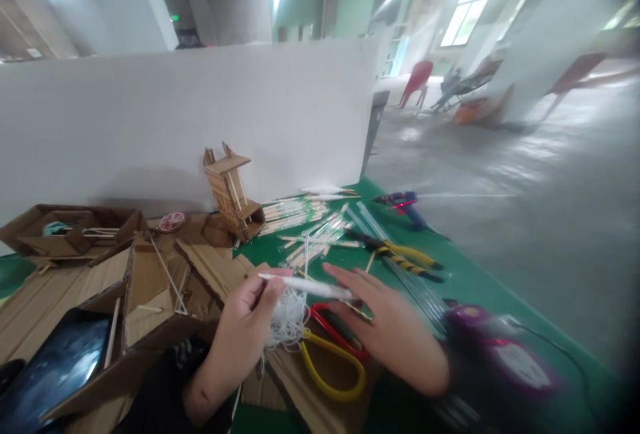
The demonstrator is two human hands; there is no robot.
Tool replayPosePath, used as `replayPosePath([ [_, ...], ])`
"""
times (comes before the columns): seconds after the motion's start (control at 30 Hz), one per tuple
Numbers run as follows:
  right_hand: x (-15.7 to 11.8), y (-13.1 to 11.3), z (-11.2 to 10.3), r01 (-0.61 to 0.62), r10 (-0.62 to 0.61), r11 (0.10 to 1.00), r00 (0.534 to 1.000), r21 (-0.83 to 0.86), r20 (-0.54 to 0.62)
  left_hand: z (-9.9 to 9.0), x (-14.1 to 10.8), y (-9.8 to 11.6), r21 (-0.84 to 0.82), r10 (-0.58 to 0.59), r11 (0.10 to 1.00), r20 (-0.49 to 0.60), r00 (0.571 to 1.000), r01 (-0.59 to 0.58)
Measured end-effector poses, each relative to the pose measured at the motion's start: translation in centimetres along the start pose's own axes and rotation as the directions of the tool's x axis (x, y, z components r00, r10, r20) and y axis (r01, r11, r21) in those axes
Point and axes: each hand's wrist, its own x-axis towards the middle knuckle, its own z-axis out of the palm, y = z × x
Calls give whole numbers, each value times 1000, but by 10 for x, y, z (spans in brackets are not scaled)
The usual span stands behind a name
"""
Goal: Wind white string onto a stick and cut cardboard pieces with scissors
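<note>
A slim white wrapped stick (315,287) spans the space between my hands. My left hand (245,321) pinches its thin left end between thumb and fingers. At its thicker right end, my right hand (385,327) has its fingers stretched out and apart, one above and others below the stick, touching or very near it. Beneath the stick lies a tangle of white string (287,321). Below and right of the string are a yellow loop handle (333,391) and a red-handled tool (340,331), partly hidden by my right hand.
Cardboard pieces (100,281) and a dark tablet (60,367) lie left. A cardboard structure (233,194) stands by the white panel (200,114). Wooden sticks (295,214), yellow-black pliers (405,257), a glue gun (407,207) and clear rods (415,287) lie on the green table (480,281).
</note>
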Motion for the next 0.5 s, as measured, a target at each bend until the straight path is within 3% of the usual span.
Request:
replayPosePath([
  [0.2, 3, 4, -11, -130, 128, 986, 991, 103, 34, -17, 8, 12, -3, 80, 997, -216, 973, -82],
  [0.4, 5, -1, -10, -22, 14, 985, 999, 169, 49, -20, 9, 14, -6, 115, 993, -206, 972, -119],
  [0.5, 6, -1, -7, -7, 11, 984, 1000, 178, -21, -19, 8, 13, -16, 94, 995, -187, 978, -99],
])
